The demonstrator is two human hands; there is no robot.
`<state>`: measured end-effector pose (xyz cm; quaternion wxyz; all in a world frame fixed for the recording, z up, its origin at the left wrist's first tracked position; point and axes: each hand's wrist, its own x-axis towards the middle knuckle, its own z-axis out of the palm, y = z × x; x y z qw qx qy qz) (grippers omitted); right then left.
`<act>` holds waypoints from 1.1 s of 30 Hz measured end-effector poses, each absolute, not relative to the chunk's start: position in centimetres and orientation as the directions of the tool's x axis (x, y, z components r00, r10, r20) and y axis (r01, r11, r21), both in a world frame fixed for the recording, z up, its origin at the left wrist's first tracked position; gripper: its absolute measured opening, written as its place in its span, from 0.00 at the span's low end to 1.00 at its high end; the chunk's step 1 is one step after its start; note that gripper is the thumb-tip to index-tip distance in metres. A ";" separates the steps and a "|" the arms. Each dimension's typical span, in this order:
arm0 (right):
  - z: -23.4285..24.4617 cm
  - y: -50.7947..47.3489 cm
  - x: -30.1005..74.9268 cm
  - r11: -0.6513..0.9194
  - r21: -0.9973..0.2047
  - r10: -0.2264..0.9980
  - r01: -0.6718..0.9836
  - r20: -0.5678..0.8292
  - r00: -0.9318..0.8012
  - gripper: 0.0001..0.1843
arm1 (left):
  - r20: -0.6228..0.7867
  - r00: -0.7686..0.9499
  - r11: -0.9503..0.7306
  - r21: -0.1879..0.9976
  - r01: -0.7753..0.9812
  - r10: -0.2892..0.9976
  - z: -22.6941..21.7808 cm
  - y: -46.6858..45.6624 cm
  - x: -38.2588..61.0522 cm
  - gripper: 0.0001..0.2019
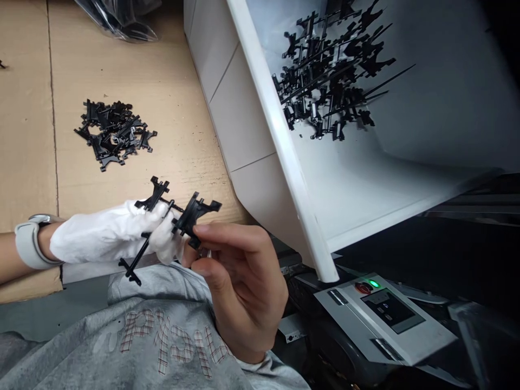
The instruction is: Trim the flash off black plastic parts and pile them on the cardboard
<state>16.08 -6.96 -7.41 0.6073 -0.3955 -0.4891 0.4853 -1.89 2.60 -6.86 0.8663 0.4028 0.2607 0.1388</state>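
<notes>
Right now, one black plastic moulded frame (195, 212) spans both hands: the white-gloved left hand (109, 233) closes around its thin bar, while the bare right hand (239, 276) pinches its end piece between thumb and fingertips, the other fingers curled. Nearby, a single loose heap of similar black parts (111, 132) lies on a cardboard-covered surface (170, 70), with one more scrap (2, 65) at the edge of view. Many others, too tangled to count, sit inside one tilted white bin (426, 81) just beyond the hands.
</notes>
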 end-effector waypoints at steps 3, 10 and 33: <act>-7.6 -7.0 16.1 0.215 -0.956 0.977 -0.202 0.208 0.055 0.24 | -0.314 0.825 0.594 0.804 -0.033 0.470 -7.0 2.6 -2.0 0.32; -7.6 -6.7 16.0 0.254 -0.949 0.967 -0.189 0.245 0.070 0.19 | -0.249 0.849 0.573 0.816 -0.075 0.465 -7.0 2.4 -2.2 0.29; -7.0 -6.3 15.6 0.226 -0.962 0.973 -0.155 0.217 0.071 0.20 | -0.269 0.864 0.672 0.733 -0.103 0.426 -7.3 1.8 -2.6 0.29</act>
